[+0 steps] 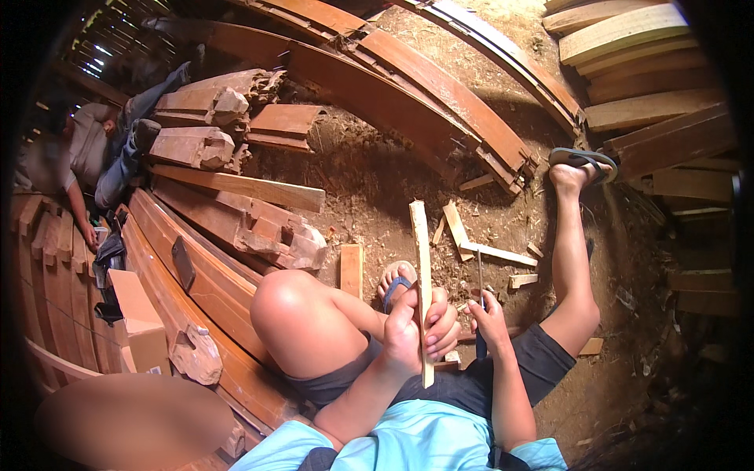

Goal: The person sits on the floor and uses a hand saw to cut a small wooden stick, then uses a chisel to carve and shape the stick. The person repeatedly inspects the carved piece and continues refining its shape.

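Gripping thin wooden strip [422, 282], perhaps blade [481, 279].

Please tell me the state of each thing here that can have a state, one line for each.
Thin wooden strip: upright, gripped in left hand.
Slim blade tool: upright, held in right hand.
Cardboard box: closed.
Offcuts: scattered on the dirt.

A thin wood stick [422, 290] is being held upright by the left hand [420, 326] in the middle of the frame, while a thin blade [481, 275] is being gripped by the right hand [488, 318] just beside it.
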Demonstrator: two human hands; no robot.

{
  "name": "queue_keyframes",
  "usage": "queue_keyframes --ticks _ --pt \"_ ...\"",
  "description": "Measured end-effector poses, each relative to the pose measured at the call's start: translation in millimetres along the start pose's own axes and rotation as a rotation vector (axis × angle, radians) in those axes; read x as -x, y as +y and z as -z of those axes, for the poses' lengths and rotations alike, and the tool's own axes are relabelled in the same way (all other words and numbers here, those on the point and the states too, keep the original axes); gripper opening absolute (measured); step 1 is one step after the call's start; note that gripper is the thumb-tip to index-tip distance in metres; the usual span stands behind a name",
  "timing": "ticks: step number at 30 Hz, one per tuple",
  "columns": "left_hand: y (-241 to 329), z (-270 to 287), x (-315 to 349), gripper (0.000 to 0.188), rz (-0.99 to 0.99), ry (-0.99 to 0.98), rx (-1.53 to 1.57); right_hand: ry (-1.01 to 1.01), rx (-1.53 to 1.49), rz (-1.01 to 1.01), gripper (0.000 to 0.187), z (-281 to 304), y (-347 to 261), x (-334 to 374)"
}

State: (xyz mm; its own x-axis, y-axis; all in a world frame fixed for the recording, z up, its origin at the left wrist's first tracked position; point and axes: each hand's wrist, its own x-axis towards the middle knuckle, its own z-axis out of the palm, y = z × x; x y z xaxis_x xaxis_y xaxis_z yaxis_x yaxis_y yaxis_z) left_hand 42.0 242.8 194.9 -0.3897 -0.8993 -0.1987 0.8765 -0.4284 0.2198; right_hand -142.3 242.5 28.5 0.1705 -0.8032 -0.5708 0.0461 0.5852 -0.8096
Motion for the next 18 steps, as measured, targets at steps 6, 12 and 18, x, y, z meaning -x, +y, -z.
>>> queue_keyframes --ticks 6,12,18 --pt "-12.7 -1.0 2.3 0.038 -0.260 0.392 -0.496 0.010 0.067 0.013 0.040 1.4 2.3 0.5" --pt "-17.8 5.8 -2.0 0.026 -0.453 0.486 -0.615 0.024 0.131 0.022 0.038 -0.5 -1.1 5.0" --pt "-17.7 10.8 -1.1 0.021 -0.473 0.542 -0.657 0.056 0.212 0.045 0.035 -1.4 2.8 4.8"
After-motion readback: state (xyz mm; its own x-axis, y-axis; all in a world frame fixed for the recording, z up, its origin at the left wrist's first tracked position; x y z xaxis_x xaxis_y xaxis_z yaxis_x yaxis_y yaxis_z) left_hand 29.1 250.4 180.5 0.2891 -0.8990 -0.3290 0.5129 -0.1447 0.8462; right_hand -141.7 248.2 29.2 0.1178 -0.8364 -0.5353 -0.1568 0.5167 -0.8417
